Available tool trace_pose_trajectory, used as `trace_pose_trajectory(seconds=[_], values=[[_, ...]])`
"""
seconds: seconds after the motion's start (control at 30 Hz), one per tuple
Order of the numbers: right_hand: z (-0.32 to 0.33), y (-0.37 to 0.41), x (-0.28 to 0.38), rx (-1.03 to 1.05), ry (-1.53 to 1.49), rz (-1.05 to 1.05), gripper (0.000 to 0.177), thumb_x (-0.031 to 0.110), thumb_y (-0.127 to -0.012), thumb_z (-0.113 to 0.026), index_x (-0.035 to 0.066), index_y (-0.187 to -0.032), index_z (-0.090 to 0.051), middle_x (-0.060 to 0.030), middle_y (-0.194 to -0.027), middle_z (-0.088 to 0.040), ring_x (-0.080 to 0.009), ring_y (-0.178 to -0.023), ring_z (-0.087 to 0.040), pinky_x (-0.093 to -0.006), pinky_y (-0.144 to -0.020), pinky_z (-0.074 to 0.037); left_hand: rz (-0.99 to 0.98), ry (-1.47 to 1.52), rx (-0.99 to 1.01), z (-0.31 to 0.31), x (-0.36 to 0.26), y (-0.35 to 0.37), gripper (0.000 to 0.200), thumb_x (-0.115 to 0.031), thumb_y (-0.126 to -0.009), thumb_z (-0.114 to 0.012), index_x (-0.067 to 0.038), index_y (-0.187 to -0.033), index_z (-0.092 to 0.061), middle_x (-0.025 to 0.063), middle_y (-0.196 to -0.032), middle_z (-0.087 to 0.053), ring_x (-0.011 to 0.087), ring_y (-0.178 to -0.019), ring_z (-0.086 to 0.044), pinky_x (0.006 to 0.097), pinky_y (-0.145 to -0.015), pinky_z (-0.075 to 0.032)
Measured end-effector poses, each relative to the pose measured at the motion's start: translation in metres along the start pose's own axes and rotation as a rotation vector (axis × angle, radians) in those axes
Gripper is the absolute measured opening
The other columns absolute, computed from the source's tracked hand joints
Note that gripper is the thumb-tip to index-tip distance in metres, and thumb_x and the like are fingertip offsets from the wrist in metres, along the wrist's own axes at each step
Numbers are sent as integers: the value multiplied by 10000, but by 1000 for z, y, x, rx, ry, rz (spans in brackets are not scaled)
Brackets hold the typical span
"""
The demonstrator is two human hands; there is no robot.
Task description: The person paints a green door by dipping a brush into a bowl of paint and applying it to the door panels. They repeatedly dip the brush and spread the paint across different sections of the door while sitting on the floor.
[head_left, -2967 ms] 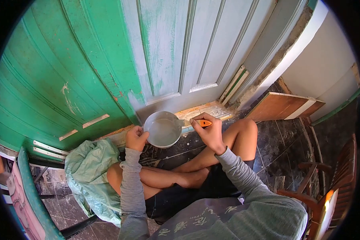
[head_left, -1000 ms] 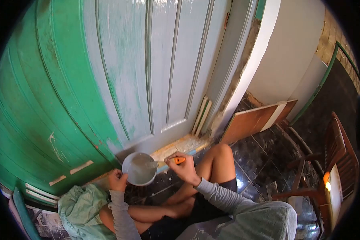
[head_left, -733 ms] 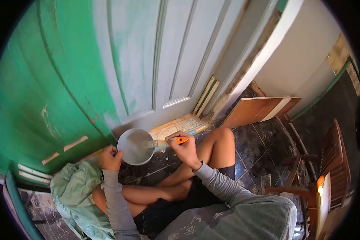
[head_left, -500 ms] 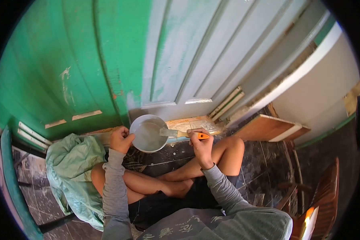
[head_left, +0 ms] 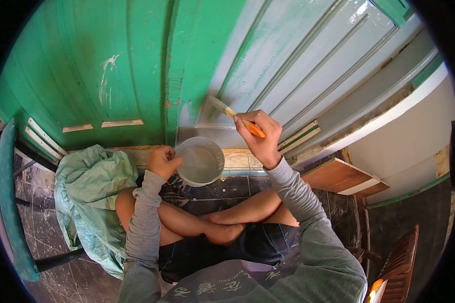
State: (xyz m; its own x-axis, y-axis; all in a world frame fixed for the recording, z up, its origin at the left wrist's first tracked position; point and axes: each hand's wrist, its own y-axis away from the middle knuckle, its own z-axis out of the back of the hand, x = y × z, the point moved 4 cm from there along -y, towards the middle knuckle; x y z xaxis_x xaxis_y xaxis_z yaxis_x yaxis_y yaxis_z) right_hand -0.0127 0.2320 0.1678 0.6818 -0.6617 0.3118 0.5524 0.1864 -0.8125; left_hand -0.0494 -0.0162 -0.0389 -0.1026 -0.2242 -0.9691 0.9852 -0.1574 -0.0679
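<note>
My right hand (head_left: pixel 262 134) is closed around the orange and yellow handle of a paintbrush (head_left: pixel 230 111). The bristles point up and left and appear to meet the grey-painted part of the door (head_left: pixel 273 55), near its border with the green. My left hand (head_left: pixel 163 162) grips the left rim of a paint bucket (head_left: pixel 199 160), a light round container with grey paint inside. The bucket is above my crossed legs, in front of the door's foot. The left fingertips at the rim are partly hidden.
A crumpled green cloth (head_left: pixel 93 197) lies beside my left leg. At the far left stands a green chair (head_left: pixel 17 202). A brown board (head_left: pixel 338 177) leans to the right, and a slatted wooden chair (head_left: pixel 399 262) is at lower right. Dark tiles (head_left: pixel 207 207) cover the floor.
My right hand has lifted the paintbrush from over the bucket up to the door surface. My left hand still holds the bucket. The view has shifted a little.
</note>
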Motion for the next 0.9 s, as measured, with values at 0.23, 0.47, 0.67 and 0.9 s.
trace_pose_trajectory(seconds=[0.23,0.47,0.67,0.9], values=[[-39,14,-13,429,307,375,139,70,-782,-761,79,-899,-685,-51,-798,-667,-186,-615,-648,-302,-513,-505,-8,-88,37,-5,-5,4,295,-261,-676,-736,-4,-696,-594,98,-574,-575,201,-530,-571,336,-545,-462],[1,-47,13,63,384,533,133,96,-754,-751,95,-853,-664,-27,-785,-627,-165,-598,-608,-303,-466,-470,28,-116,70,-1,-20,7,300,-271,-666,-736,-14,-671,-580,104,-582,-563,218,-538,-560,351,-548,-450],[-41,24,-11,378,420,545,142,102,-766,-730,98,-891,-663,-16,-783,-612,-164,-636,-618,-304,-488,-492,31,-125,100,2,-19,16,296,-266,-658,-736,-8,-672,-591,110,-582,-568,232,-547,-580,359,-551,-461],[-45,9,-22,486,319,460,90,119,-776,-689,111,-847,-636,-17,-722,-544,-169,-653,-604,-316,-498,-483,23,-234,103,-3,-22,31,305,-281,-644,-732,-8,-672,-599,126,-587,-580,268,-561,-600,376,-560,-472]])
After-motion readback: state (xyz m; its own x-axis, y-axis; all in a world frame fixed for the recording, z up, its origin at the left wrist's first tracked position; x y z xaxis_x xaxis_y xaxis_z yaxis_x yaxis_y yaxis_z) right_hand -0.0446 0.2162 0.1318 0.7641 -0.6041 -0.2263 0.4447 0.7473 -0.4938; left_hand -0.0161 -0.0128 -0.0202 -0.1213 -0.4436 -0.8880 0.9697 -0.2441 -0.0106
